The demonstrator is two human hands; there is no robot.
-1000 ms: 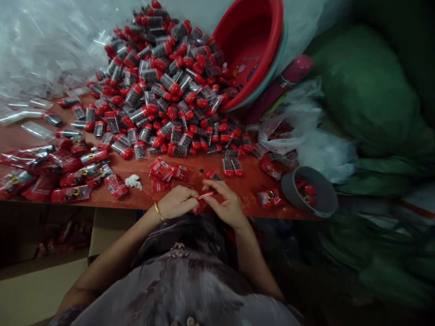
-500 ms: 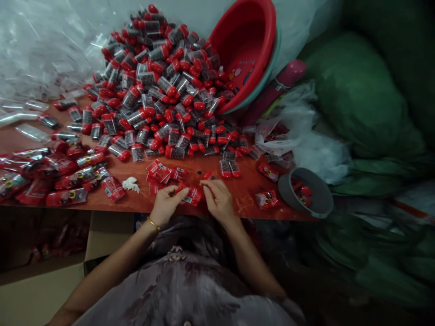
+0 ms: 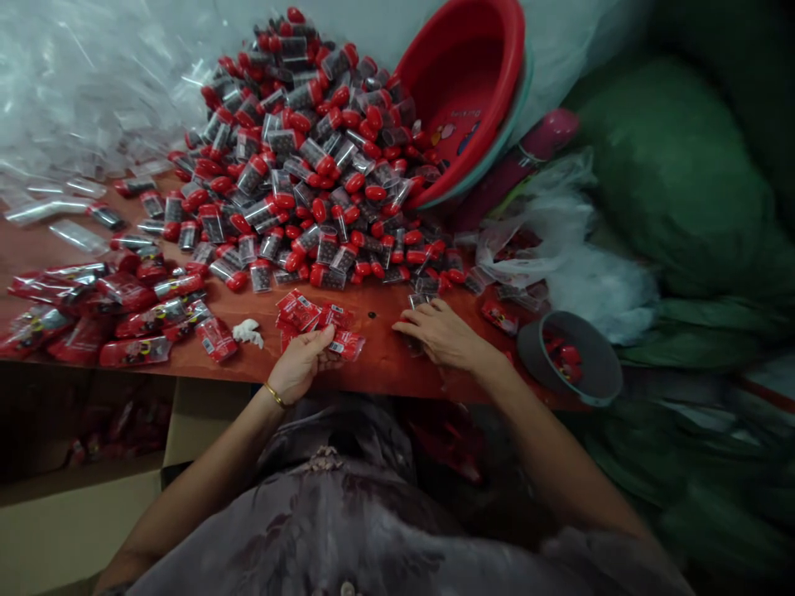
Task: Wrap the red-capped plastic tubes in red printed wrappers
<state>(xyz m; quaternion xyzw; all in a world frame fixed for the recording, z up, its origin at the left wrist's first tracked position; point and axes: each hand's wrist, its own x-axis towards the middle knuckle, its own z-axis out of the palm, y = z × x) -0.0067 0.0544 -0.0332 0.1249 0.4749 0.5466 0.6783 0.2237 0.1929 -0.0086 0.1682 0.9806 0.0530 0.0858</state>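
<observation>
My left hand [image 3: 302, 362] pinches a small red printed packet [image 3: 346, 344] by its left end, thumb on top, just above the table's front edge. Behind it, several similar red packets [image 3: 298, 310] lie in a loose stack. Out to the right, my right hand [image 3: 440, 333] reaches palm down, its fingers stretched and slightly apart over small clear tubes [image 3: 421, 300] with dark contents. Part of a tube shows below the fingers, and the hand hides the rest. Whether the fingertips grip a tube is hard to see.
A large heap of red-capped tubes [image 3: 310, 174] covers the back, against a tilted red basin [image 3: 460, 91]. Filled red packages [image 3: 133, 352] lie at left, near white crumpled tissue [image 3: 248, 332]. A grey bowl [image 3: 527, 356] stands at the right edge; an open carton [image 3: 199, 414] is below.
My right hand has left the packet and moved right, over the small tubes. My left hand still holds the packet. The whole view has shifted slightly.
</observation>
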